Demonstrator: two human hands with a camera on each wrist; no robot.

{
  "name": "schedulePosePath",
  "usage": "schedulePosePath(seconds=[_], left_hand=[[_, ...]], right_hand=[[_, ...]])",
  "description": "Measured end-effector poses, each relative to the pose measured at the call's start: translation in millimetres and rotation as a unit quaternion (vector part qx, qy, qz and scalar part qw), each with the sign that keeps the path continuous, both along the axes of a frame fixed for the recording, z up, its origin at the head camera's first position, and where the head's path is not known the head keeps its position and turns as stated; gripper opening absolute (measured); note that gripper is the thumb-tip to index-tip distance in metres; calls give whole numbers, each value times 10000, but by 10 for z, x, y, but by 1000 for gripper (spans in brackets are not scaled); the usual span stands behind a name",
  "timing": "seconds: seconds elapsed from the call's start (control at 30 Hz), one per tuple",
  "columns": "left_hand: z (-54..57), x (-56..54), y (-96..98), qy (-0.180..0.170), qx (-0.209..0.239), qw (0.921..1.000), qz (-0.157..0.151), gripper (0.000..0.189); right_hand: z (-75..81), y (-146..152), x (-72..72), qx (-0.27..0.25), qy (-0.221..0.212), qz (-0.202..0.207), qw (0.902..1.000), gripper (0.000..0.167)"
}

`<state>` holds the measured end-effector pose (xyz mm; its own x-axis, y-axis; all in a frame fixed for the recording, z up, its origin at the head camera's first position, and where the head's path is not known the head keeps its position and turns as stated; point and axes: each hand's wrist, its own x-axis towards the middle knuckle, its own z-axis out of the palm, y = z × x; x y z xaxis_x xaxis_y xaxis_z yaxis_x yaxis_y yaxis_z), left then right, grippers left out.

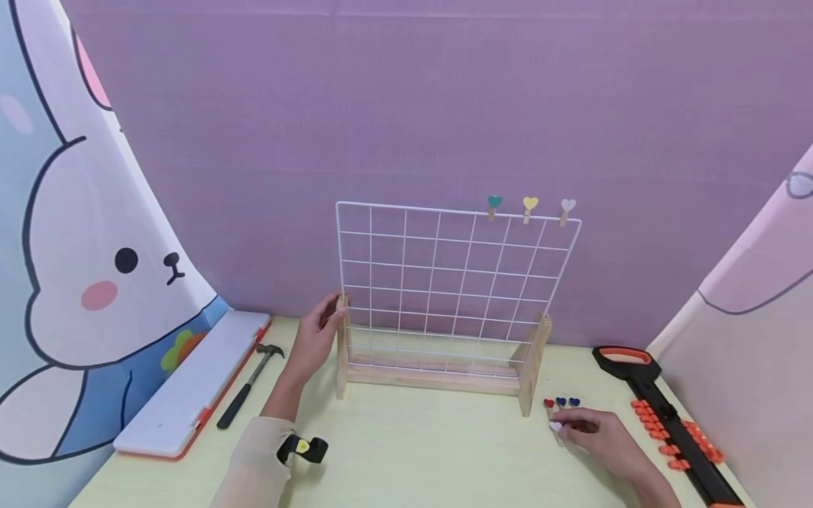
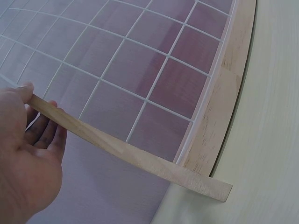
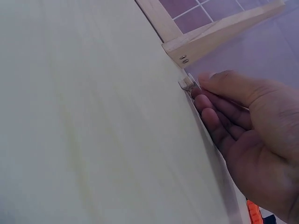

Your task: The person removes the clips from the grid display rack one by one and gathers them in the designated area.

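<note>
A white wire grid (image 1: 419,209) stands in a wooden stand (image 1: 432,379). My left hand (image 1: 315,339) grips the top of the stand's left side post (image 2: 126,151) between thumb and fingers. Along the grid's top bar, towards the right, sit a green heart clothespin (image 1: 495,202), a yellow one and a white one. Beside the stand's right foot, my right hand (image 1: 603,439) pinches a white heart clothespin (image 1: 555,427) at the table; its wooden end (image 3: 187,84) shows past the fingertips. A red heart clothespin (image 1: 549,403) and two blue ones (image 1: 574,402) lie just behind it.
On the left lie a hammer (image 1: 250,384) and a long white case (image 1: 190,388) with an orange edge. A black saw-like tool (image 1: 667,413) with orange clips lies at the right. A purple cloth (image 1: 381,106) hangs behind the table.
</note>
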<state>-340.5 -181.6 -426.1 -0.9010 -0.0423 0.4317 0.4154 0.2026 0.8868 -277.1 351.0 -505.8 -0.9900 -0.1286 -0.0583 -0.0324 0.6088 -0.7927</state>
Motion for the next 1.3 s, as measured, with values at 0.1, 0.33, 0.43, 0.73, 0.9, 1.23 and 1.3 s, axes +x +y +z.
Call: schedulePosePath(seconds=[0.1,0.33,0.43,0.73,0.9,1.23,1.3], left_hand=[[-1,-2,5,-3,-14,10000,14,45],[-5,-5,3,27,-56,10000,0,46],[-7,-7,4,1,-14,10000,-61,46],[-8,-14,1,26,27,9999,-126,44],[-8,-16,-10,42,9,9999,-115,45],[2,-13,-11,23,55,9999,-137,46],[3,-9,-8,23,40,9999,-133,46]], right_hand=[[26,32,3,-159,-1,168,9997,35],[157,35,27,-472,91,-19,9988,39],[293,18,37,-649,270,-27,9975,40],[812,-28,11,-577,1117,278,9917,38],[1069,-89,-56,-511,1474,462,9867,36],[1798,-266,-112,-260,2194,310,9748,33],[1946,-305,-126,-248,2336,280,9716,31]])
